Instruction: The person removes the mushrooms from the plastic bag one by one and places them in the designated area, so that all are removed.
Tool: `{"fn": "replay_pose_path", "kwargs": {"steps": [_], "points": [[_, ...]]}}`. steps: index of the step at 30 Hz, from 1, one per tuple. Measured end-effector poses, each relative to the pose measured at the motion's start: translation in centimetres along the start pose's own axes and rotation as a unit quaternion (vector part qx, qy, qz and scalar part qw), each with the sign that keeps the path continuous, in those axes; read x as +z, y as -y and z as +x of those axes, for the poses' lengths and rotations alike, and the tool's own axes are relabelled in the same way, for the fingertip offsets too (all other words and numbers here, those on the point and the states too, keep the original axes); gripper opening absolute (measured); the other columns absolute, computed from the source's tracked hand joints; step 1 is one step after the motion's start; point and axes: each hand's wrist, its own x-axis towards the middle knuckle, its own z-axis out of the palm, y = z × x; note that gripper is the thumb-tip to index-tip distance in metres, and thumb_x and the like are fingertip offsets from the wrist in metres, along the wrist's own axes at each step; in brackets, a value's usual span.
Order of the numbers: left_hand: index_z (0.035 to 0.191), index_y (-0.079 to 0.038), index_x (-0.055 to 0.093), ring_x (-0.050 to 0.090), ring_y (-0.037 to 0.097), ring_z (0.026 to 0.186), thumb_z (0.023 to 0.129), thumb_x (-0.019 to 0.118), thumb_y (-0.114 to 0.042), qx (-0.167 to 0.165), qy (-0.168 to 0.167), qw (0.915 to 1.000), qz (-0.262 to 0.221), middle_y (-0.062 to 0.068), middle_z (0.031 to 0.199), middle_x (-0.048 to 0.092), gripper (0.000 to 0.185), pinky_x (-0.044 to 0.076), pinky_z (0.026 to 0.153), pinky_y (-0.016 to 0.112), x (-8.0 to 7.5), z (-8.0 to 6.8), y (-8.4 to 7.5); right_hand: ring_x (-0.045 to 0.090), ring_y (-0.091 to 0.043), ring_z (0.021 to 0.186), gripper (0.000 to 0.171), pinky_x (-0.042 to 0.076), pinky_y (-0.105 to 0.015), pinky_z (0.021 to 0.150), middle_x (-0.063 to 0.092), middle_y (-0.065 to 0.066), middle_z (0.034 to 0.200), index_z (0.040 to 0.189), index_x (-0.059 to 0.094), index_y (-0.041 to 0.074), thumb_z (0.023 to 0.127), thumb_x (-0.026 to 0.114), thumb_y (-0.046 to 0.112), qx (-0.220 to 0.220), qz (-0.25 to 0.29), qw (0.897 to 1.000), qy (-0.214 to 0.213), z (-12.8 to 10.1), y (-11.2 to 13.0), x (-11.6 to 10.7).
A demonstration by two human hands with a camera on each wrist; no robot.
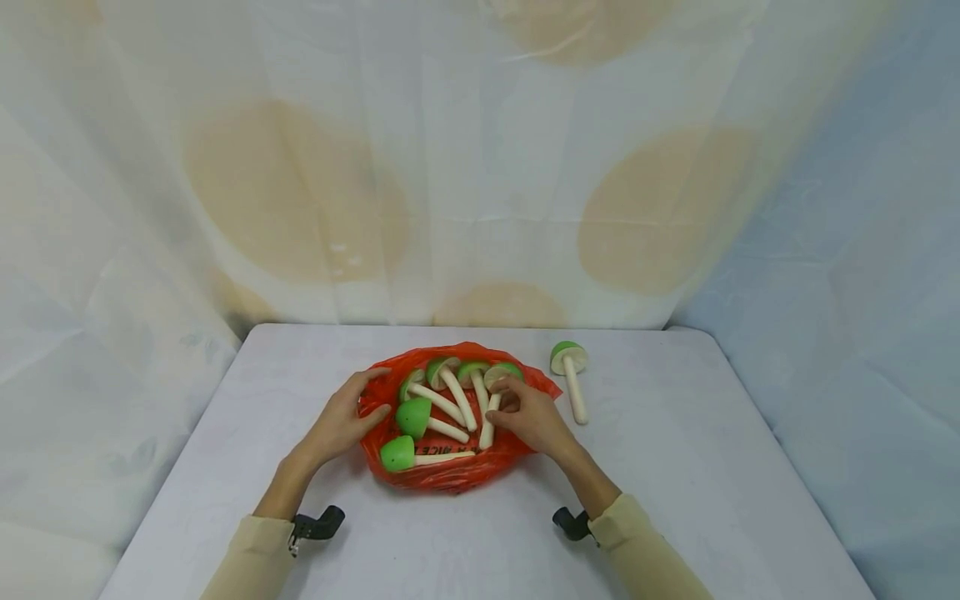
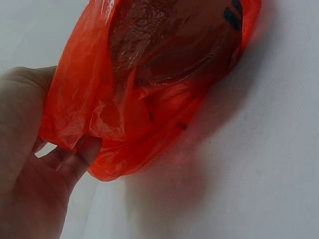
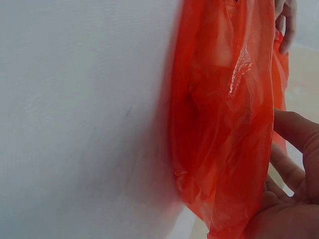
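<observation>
A red plastic bag [image 1: 465,477] lies spread on the table with its mouth up. Inside it are several toy mushrooms with green caps and pale stems, among them one green-capped mushroom [image 1: 415,417] on the left side. My left hand [image 1: 347,417] grips the bag's left edge, thumb over the rim; the left wrist view shows its fingers [image 2: 82,162] against the red plastic. Reaching in over the right rim, my right hand [image 1: 531,414] pinches the rightmost mushroom [image 1: 491,421] in the bag. In the right wrist view the bag's side hides this mushroom.
Another toy mushroom [image 1: 573,383] lies on the white table [image 1: 675,467] to the right of the bag, cap toward the far edge. A pale curtain [image 1: 480,208] with tan spots hangs behind the table. Light cloth hangs at both sides.
</observation>
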Motion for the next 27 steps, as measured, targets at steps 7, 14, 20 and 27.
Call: {"fn": "replay_pose_path", "kwargs": {"steps": [7,14,20,27], "points": [[0.149,-0.021,0.042,0.051,0.031,0.131,0.094,0.072,-0.020,-0.001,0.002,1.0000,-0.004,0.008,0.145,0.049,0.062,0.049,0.103,0.056,0.0,-0.1,-0.3,0.066,-0.013,0.085,0.041,0.056,-0.030,0.072,0.070,0.001,0.099,0.126,0.064,0.020,0.088,0.078,0.023,-0.006,0.013,1.000,-0.008,0.1,0.3,0.0],[0.148,-0.021,0.043,0.051,0.030,0.130,0.094,0.072,-0.020,0.001,-0.004,1.0000,0.006,0.008,0.144,0.050,0.062,0.050,0.102,0.055,-0.1,0.1,-0.2,0.065,-0.020,0.094,0.040,0.056,-0.034,0.074,0.067,0.001,0.112,0.128,0.063,0.018,0.090,0.075,0.019,-0.033,0.011,0.999,-0.022,0.2,0.8,-0.2],[0.149,-0.022,0.042,0.051,0.031,0.131,0.094,0.072,-0.020,0.003,-0.003,1.0000,0.006,0.008,0.145,0.049,0.062,0.049,0.102,0.057,-0.1,0.0,-0.1,0.065,-0.026,0.101,0.041,0.057,-0.036,0.078,0.066,0.002,0.116,0.130,0.062,0.021,0.091,0.075,0.020,-0.028,0.014,0.999,-0.022,0.4,1.0,-0.3],[0.149,-0.023,0.043,0.051,0.030,0.130,0.094,0.072,-0.022,0.008,-0.005,0.9999,0.005,0.007,0.145,0.050,0.062,0.050,0.101,0.056,0.0,0.1,0.1,0.067,-0.024,0.101,0.042,0.058,-0.038,0.079,0.065,0.002,0.125,0.130,0.063,0.019,0.090,0.074,0.017,-0.044,0.013,0.999,-0.028,0.6,1.3,-0.7]]}}
